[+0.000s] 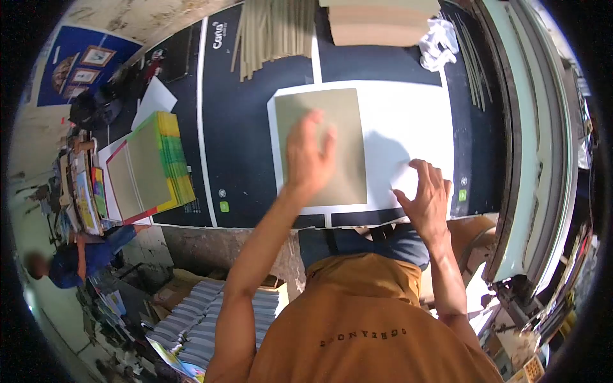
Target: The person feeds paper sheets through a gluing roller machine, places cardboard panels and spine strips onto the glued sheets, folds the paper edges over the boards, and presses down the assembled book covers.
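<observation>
A large white sheet (408, 115) lies on the dark table (239, 127), its left corners cut at an angle. On its left half rests a grey-beige board (348, 147). Over the board is my left hand (310, 153), slightly blurred, fingers apart and holding nothing; whether it touches the board is unclear. My right hand (424, 198) is at the lower right part of the white sheet, thumb and fingers apart and curved, with nothing visible between them.
Long board strips (274, 32), a stack of beige boards (380, 25) and a crumpled white cloth or paper (438, 45) lie at the back. Colourful covers (143, 166) are piled left. A green metal frame (511, 140) stands right. Another person (70, 265) is at far left.
</observation>
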`<control>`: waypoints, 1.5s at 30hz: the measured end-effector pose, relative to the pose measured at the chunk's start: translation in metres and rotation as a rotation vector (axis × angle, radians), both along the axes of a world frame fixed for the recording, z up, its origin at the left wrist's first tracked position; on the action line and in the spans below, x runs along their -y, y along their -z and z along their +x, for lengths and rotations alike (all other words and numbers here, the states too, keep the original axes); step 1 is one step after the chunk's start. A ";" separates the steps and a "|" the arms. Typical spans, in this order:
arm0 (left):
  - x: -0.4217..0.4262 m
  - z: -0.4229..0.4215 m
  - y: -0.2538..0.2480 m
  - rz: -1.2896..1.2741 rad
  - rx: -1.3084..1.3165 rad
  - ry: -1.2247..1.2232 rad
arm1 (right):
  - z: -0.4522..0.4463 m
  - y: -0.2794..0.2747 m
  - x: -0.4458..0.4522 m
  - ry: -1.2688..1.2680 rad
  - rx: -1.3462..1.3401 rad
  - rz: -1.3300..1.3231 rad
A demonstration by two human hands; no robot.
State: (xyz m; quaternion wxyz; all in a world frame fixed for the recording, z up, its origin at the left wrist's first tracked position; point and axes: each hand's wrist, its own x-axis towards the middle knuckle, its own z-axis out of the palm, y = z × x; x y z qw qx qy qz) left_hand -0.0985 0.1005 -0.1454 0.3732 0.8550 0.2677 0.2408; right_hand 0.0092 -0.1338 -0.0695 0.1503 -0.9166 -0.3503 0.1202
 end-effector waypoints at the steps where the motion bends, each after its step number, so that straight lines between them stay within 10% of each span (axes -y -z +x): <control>1: -0.026 0.010 -0.007 0.063 0.101 -0.178 | -0.003 -0.004 0.000 0.006 0.035 0.016; 6: -0.176 0.028 0.013 0.490 -0.078 -0.536 | -0.021 -0.013 0.017 0.044 0.101 0.134; 11: -0.182 0.054 0.005 0.368 -0.358 -0.548 | -0.038 -0.017 0.036 0.103 0.079 0.134; 24: -0.208 0.005 -0.034 0.019 -0.068 -0.773 | -0.056 -0.039 0.087 0.186 0.185 0.218; 34: -0.170 -0.051 -0.072 0.184 0.223 -0.593 | -0.041 -0.050 0.084 0.190 0.206 0.357; 38: -0.018 -0.063 -0.111 0.595 0.488 -0.213 | -0.042 -0.063 0.041 0.128 -0.270 0.661; 45: 0.134 -0.075 -0.063 0.453 0.349 0.392 | -0.040 -0.014 -0.012 0.155 -0.854 0.563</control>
